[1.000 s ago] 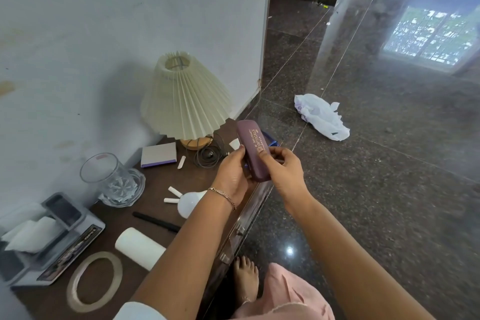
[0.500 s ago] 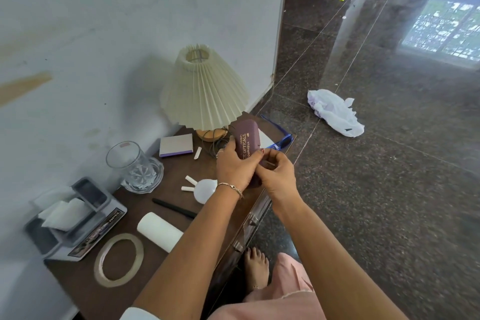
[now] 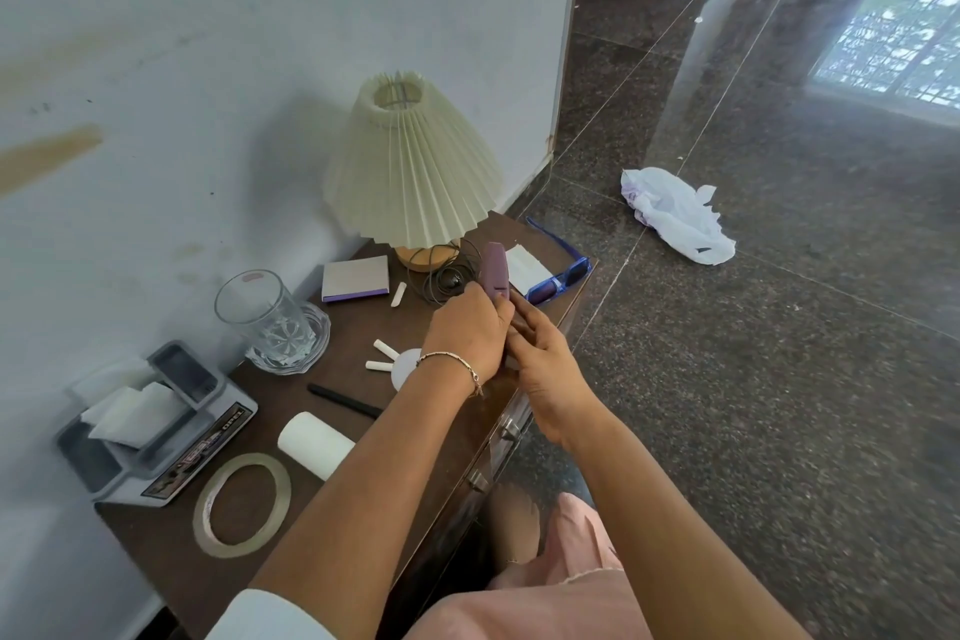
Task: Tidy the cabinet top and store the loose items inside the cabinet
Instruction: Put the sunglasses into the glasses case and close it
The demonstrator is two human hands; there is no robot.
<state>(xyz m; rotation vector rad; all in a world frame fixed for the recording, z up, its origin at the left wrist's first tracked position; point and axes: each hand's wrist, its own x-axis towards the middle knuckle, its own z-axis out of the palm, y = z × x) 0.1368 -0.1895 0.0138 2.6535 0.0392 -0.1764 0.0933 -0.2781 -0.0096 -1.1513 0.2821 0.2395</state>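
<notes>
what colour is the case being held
The case is dull purple; the head view shows it best.

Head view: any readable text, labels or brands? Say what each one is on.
"OPEL": best reading of the end of the label strip on the grey tray; the rest of the strip is blurred.
No print shows on the purple case, which is edge-on to the camera and held by the left hand and right hand.
Too small to read: the pink sticker on the glass.
</notes>
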